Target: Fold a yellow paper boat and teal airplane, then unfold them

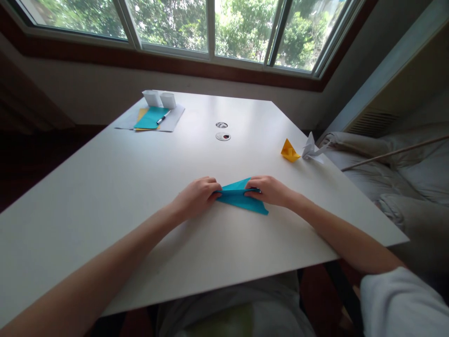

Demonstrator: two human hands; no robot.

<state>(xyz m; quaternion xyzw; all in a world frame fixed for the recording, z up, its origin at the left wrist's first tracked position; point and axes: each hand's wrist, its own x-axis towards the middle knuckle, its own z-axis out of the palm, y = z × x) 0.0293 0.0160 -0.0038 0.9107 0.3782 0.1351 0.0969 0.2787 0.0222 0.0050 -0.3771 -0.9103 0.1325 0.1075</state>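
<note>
A blue paper plane, folded to a narrow point at its left, lies just over the white table in front of me. Its wings spread to either side of a raised centre fold. My left hand is closed on the pointed end, fingers pinching it. At the wider right end, my right hand pinches the raised fold between thumb and fingers. Parts of the paper are hidden behind the fingers of both hands.
Right of my hands stand a yellow paper boat and a white folded paper bird. At the far left, blue sheets, a pen and white folded paper pieces rest together. Two round grommets sit mid-table.
</note>
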